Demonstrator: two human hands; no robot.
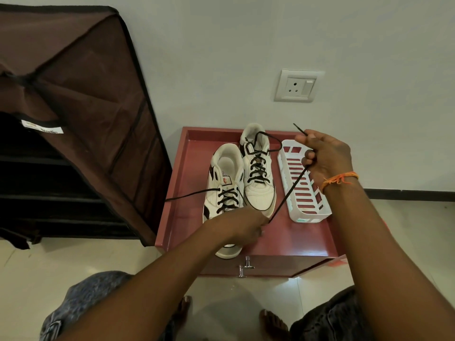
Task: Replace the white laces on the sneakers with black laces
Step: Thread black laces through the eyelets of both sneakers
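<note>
Head view, sneakers: two white sneakers sit side by side on a red cabinet top [290, 239], the right sneaker [258, 173] fully threaded in black, the left sneaker [225, 190] only over its lower eyelets.
Right hand: the right hand [325, 158], raised over a white slotted basket [304, 193], curls round a taut black lace [290, 190] near its tip.
Left hand: the left hand [246, 227] lies over the left sneaker's toe, fingers bunched at the lace's lower end; grip unclear.
Loose end: another lace end trails left off the cabinet edge.
</note>
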